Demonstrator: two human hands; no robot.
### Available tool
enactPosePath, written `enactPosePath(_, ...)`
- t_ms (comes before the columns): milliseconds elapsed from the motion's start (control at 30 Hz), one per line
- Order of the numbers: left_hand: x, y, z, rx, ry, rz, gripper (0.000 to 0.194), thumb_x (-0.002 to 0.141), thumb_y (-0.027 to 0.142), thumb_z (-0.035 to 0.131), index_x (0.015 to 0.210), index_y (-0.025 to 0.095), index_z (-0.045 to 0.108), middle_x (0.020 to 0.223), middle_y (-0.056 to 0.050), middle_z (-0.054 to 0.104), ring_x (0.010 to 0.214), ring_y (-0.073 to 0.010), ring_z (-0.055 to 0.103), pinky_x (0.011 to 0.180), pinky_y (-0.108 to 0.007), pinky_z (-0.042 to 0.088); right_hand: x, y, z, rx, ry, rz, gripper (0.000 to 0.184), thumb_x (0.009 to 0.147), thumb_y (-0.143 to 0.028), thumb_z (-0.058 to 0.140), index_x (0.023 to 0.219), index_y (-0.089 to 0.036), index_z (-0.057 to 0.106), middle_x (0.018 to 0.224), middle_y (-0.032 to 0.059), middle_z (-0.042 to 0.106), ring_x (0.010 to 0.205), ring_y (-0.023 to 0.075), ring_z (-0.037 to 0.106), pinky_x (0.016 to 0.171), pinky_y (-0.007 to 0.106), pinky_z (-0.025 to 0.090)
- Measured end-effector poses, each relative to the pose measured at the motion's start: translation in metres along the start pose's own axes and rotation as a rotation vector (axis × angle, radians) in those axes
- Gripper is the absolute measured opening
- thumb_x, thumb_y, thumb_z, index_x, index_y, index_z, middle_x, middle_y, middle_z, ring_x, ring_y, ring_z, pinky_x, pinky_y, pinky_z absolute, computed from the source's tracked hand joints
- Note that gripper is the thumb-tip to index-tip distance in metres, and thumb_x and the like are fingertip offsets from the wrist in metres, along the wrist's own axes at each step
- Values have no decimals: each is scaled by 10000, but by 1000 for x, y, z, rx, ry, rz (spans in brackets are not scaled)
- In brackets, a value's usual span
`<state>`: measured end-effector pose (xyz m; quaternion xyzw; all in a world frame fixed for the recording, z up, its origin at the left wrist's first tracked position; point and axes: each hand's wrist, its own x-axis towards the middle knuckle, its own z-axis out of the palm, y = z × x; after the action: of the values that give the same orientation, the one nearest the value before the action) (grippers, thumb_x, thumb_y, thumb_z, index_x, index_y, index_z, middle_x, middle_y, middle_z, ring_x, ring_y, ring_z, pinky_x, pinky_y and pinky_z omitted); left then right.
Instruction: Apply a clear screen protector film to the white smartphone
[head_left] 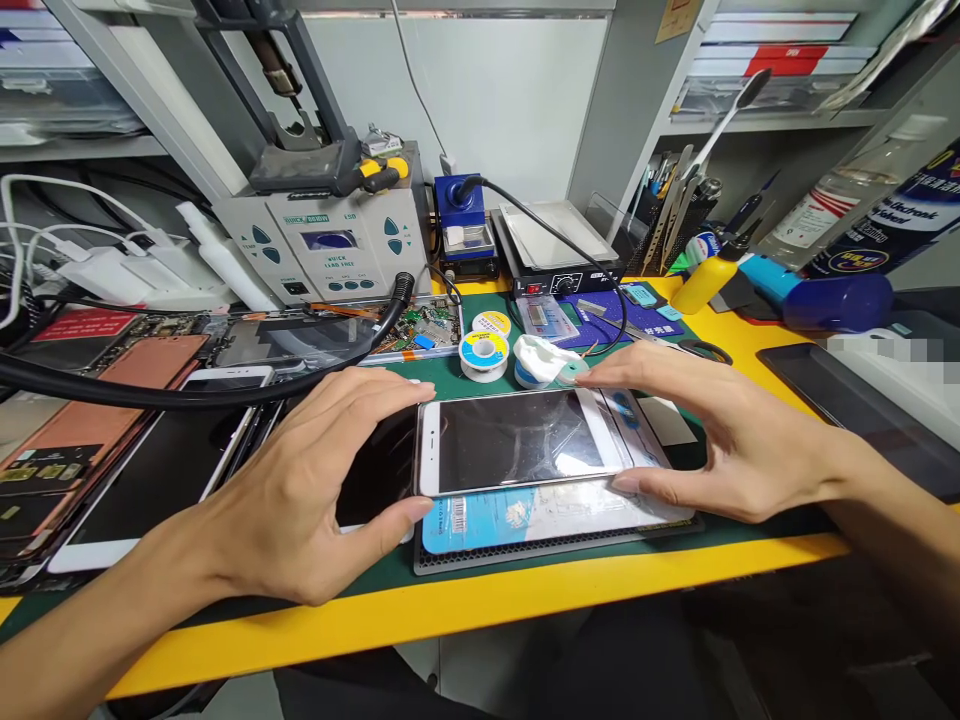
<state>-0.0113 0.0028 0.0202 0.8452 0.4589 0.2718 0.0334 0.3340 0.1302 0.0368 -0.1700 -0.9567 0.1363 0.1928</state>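
Observation:
A white-framed smartphone [517, 440] with a dark, glossy screen lies lengthwise in front of me. My left hand [300, 490] grips its left end, thumb at the near corner and fingers at the far one. At the right end my right hand [739, 440] spans the phone between thumb and fingertips. Under the phone is a blue and white card-like sheet [480, 525], which rests on a dark perforated pad [450, 562]. Whether the phone touches the sheet or is slightly raised, I cannot tell. Another dark-screened phone [375, 465] lies partly behind my left hand.
Behind the phone stand solder spools [484, 357] and a white cloth [544, 357]. A grey rework station [330, 240], its black hose [150, 397] and a soldering iron stand [461, 225] are further back. More phones [169, 470] lie left. A yellow bottle [705, 275] stands right.

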Motion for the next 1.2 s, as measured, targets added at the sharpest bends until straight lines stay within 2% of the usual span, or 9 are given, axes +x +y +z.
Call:
enactPosePath(333, 0, -2, -2, 4, -18, 28, 707, 834, 240, 723, 1476, 143, 444, 1361, -172, 596, 1308, -341, 536, 1134, -522, 435, -2, 2, 1, 9, -4, 11, 670, 789, -403, 817, 1395, -256, 571, 1279, 107, 701, 1145, 345, 685, 961, 465, 583)
enactPosePath(500, 0, -3, -5, 15, -37, 34, 775, 804, 263, 747, 1493, 122, 422, 1374, -189, 580, 1315, -345, 522, 1156, -539, 413, -1, 2, 1, -5, -2, 12, 660, 783, -407, 817, 1381, -262, 578, 1283, 106, 707, 1130, 356, 693, 926, 493, 606)
enactPosePath(800, 0, -3, -4, 14, -37, 27, 748, 797, 249, 755, 1462, 137, 430, 1353, -183, 592, 1303, -343, 523, 1143, -549, 429, 0, 1, 2, 15, 13, 20, 671, 792, -426, 811, 1405, -330, 555, 1271, 87, 708, 1091, 383, 702, 852, 548, 650)
enactPosePath(1033, 1, -2, -5, 28, -41, 35, 752, 792, 254, 757, 1461, 158, 427, 1352, -181, 602, 1297, -354, 531, 1144, -569, 429, -2, 2, 2, -5, 14, 3, 683, 772, -409, 824, 1395, -275, 578, 1277, 101, 712, 1104, 356, 707, 879, 476, 627)
enactPosePath(1200, 1, -3, -5, 25, -51, 35, 763, 787, 245, 761, 1466, 132, 433, 1362, -193, 596, 1316, -360, 522, 1172, -574, 404, -2, 1, 1, 1, -4, 10, 698, 765, -417, 828, 1397, -260, 578, 1289, 110, 707, 1115, 347, 701, 884, 451, 612)
